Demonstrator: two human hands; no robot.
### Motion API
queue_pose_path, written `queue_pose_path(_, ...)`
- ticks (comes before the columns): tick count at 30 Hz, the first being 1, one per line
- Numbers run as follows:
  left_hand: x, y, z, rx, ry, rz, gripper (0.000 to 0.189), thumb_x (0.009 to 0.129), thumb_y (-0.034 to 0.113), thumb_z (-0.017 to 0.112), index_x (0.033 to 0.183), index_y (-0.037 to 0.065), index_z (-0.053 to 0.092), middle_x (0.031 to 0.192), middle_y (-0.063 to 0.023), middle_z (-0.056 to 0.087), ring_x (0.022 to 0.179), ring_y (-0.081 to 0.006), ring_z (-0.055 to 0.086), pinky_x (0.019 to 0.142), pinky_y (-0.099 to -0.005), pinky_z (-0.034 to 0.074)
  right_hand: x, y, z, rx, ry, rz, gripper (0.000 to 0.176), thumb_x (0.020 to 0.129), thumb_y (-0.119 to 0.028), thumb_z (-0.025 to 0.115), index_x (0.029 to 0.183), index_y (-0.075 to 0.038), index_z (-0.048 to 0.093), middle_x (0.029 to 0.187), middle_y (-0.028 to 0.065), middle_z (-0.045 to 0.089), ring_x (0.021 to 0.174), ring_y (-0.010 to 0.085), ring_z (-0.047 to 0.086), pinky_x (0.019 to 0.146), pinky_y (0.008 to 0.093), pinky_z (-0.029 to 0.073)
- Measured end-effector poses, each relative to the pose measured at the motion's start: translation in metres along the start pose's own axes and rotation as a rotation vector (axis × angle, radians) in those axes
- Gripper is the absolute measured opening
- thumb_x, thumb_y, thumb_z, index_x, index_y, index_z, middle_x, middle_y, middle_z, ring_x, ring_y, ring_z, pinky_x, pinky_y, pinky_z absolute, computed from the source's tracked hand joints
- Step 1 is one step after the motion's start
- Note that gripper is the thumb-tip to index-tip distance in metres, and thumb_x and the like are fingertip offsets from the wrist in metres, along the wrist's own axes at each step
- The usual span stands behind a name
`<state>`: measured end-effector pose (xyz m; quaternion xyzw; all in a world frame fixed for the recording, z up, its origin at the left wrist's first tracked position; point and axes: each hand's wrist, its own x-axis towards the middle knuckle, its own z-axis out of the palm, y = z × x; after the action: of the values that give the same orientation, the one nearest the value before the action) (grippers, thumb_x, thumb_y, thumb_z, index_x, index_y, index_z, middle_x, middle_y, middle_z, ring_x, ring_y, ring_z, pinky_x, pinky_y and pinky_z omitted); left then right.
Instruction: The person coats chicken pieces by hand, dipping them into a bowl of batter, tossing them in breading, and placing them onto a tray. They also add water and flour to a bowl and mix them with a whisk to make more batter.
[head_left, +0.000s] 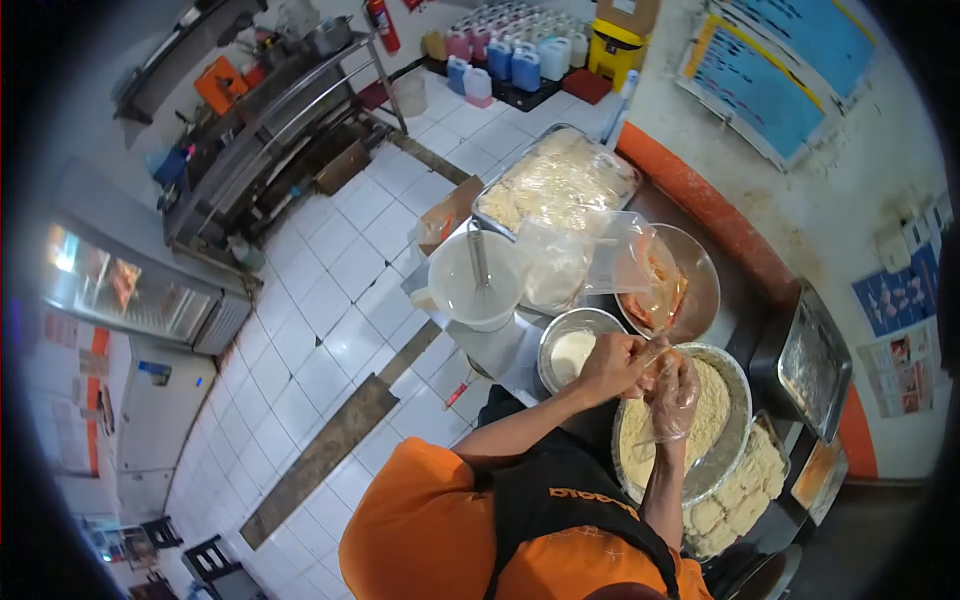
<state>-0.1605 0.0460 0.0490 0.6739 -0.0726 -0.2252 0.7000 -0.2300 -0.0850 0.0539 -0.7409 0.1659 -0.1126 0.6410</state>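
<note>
The bare left hand and the right hand, which wears a loose clear plastic glove, meet above the near rim of a big metal bowl of pale crumbs. One small pale piece of food sits between the two hands. The left fingers are bunched tight on it, pinching it from the left. The gloved fingers curl up against it from below, touching it, though I cannot tell whether they clamp it or only rest there. The piece is mostly covered by the fingers, so its long axis and the way it points cannot be told. Just left of the grip stands one smaller metal bowl of white liquid. Beyond that is one white bucket with an upright handle in it. Straight beyond the grip lies one round metal plate carrying a clear bag with orange contents. Further out is one tray under plastic film. Right of the grip are two more trays: one packed with crumbed pieces and one bare metal tray.
</note>
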Motion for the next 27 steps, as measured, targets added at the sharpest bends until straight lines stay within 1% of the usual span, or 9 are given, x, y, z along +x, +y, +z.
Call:
queue_pose_path(2,0.006,-0.020,-0.002,0.107,0.034,0.324,0.054,0.096,0.046,0.064,0.068,0.000,0.061,0.055,-0.0024,0.058,0.050,-0.0050,0.055,0.048,-0.0211,0.044,0.003,-0.003,0.005,0.048,0.031,-0.014,0.019,0.102,-0.021,0.057,0.100,-0.002,0.059,0.080,0.0007,0.057,0.066,0.0072,0.052,0.053,0.0224,0.043)
queue_pose_path(3,-0.005,-0.004,-0.005,-0.239,-0.096,0.104,0.039,0.093,0.035,0.073,0.075,0.002,0.059,0.058,0.0042,0.051,0.053,-0.0023,0.046,0.050,-0.0200,0.041,0.004,-0.005,0.007,0.112,0.082,-0.025,0.018,0.102,-0.020,0.055,0.100,-0.003,0.059,0.081,0.0007,0.057,0.067,0.0070,0.052,0.053,0.0224,0.043)
queue_pose_path(6,-0.004,-0.010,-0.020,-0.294,-0.253,0.164,0.028,0.087,0.023,0.080,0.086,0.002,0.061,0.067,0.0058,0.053,0.059,-0.0020,0.045,0.057,-0.0196,0.042,0.011,-0.006,-0.002,0.078,0.109,-0.061,0.015,0.103,-0.017,0.054,0.097,-0.004,0.058,0.081,0.0009,0.057,0.070,0.0077,0.053,0.056,0.0235,0.044)
queue_pose_path(8,-0.002,-0.014,-0.024,-0.277,-0.265,0.287,0.023,0.086,0.015,0.080,0.089,0.001,0.062,0.078,0.0044,0.059,0.066,-0.0020,0.052,0.064,-0.0206,0.046,0.017,-0.007,-0.004,-0.011,0.242,-0.194,0.016,0.103,-0.016,0.054,0.094,-0.003,0.059,0.080,0.0011,0.056,0.070,0.0087,0.051,0.061,0.0249,0.044)
queue_pose_path(12,-0.003,-0.004,-0.035,-0.469,-0.315,0.103,0.013,0.093,0.010,0.071,0.096,-0.001,0.065,0.084,-0.0011,0.066,0.075,-0.0066,0.063,0.068,-0.0228,0.051,0.015,-0.007,-0.008,-0.164,0.302,-0.252,0.019,0.102,-0.018,0.056,0.091,-0.002,0.060,0.078,0.0006,0.056,0.070,0.0093,0.051,0.064,0.0260,0.044)
queue_pose_path(14,-0.001,0.003,-0.038,-0.400,-0.233,0.150,0.012,0.095,0.009,0.068,0.098,-0.002,0.065,0.088,-0.0043,0.068,0.081,-0.0091,0.067,0.069,-0.0238,0.053,0.013,0.001,-0.009,-0.160,0.318,-0.226,0.021,0.102,-0.018,0.056,0.090,-0.002,0.060,0.078,0.0004,0.057,0.067,0.0082,0.050,0.059,0.0247,0.043)
queue_pose_path(16,0.000,0.009,-0.040,-0.345,-0.245,0.153,0.011,0.097,0.006,0.063,0.101,-0.004,0.064,0.091,-0.0062,0.069,0.083,-0.0110,0.068,0.071,-0.0252,0.055,0.011,-0.007,0.000,-0.100,0.331,-0.221,0.027,0.105,-0.025,0.053,0.086,-0.006,0.058,0.065,-0.0032,0.053,0.050,0.0032,0.046,0.044,0.0207,0.037)
queue_pose_path(23,0.021,0.000,-0.041,-0.214,-0.256,0.205,0.013,0.098,-0.004,0.054,0.109,-0.006,0.061,0.097,-0.0079,0.069,0.089,-0.0128,0.068,0.079,-0.0277,0.057,-0.002,0.006,-0.015,0.127,0.133,0.020,0.026,0.101,-0.019,0.059,0.118,0.000,0.058,0.094,0.0078,0.066,0.077,0.0131,0.065,0.059,0.0251,0.052)
queue_pose_path(27,0.028,0.023,-0.053,-0.099,-0.348,0.168,0.020,0.091,-0.003,0.065,0.111,-0.005,0.062,0.098,-0.0086,0.069,0.088,-0.0125,0.068,0.075,-0.0276,0.057,-0.014,0.016,-0.029,0.230,0.075,0.120,0.031,0.101,-0.019,0.059,0.125,0.001,0.057,0.104,0.0121,0.070,0.090,0.0210,0.071,0.066,0.0279,0.057)
